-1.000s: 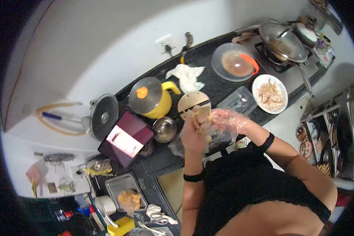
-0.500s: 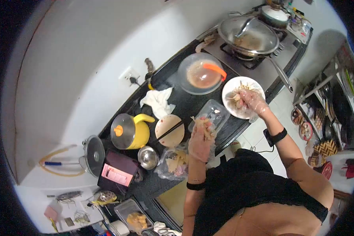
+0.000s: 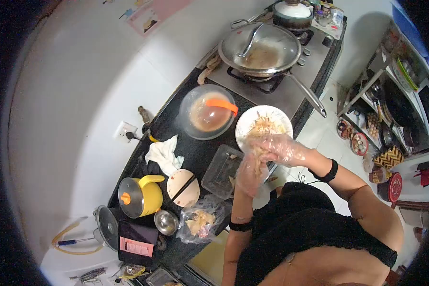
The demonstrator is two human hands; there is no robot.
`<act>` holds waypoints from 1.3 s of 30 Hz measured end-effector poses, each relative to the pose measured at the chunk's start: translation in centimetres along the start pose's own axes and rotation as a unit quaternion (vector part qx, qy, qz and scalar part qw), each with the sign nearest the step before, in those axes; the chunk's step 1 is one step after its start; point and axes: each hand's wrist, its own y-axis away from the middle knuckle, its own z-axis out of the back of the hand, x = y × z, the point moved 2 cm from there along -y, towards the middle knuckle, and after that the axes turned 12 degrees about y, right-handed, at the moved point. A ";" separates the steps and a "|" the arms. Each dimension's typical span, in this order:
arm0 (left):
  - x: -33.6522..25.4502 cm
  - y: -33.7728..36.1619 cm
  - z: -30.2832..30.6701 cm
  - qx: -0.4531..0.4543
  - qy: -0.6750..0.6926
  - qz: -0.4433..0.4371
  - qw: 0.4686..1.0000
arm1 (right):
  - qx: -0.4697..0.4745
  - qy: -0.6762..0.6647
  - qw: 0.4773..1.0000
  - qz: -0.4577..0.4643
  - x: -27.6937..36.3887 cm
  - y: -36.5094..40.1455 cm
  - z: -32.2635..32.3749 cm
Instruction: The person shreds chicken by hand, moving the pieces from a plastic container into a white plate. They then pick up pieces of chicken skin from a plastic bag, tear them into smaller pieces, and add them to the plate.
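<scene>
My left hand [image 3: 252, 175], in a clear plastic glove, is cupped closed around pale food pieces [image 3: 258, 157] that look like chicken feet. My right hand [image 3: 286, 148], gloved the same way, meets it from the right, fingers bent onto those pieces; its fingertips are partly hidden. Just beyond both hands, a white plate [image 3: 282, 113] bears a heap of similar pale, pointed pieces [image 3: 264, 126]. Left of my left hand lies a clear plastic tray [image 3: 215, 178] with a few scraps.
On the stove sits a lidded pan [image 3: 260, 50], its handle [image 3: 310, 96] jutting out. Nearby are a bowl of cloudy liquid [image 3: 188, 121] with an orange-handled utensil [image 3: 222, 105], a white cloth [image 3: 164, 155], black chopsticks [image 3: 183, 187] on a bowl, a yellow pot [image 3: 150, 198] and a plastic bag [image 3: 212, 207].
My right hand has come off the plate toward my left hand, and the two now meet over the food. The view has shifted, bringing the stove and counter further left.
</scene>
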 end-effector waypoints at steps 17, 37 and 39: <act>1.2 2.6 -2.7 0.252 -0.380 -0.105 0.884 | 0.161 -0.076 0.983 -0.051 -3.8 5.3 -4.7; 7.0 -1.4 -3.3 -0.068 -0.053 0.061 0.994 | -0.084 -0.203 0.967 -0.128 -4.0 1.7 -3.8; 7.2 -2.0 -3.4 -0.128 -0.149 0.171 0.965 | -0.019 -0.103 0.971 -0.217 -4.3 2.0 -4.0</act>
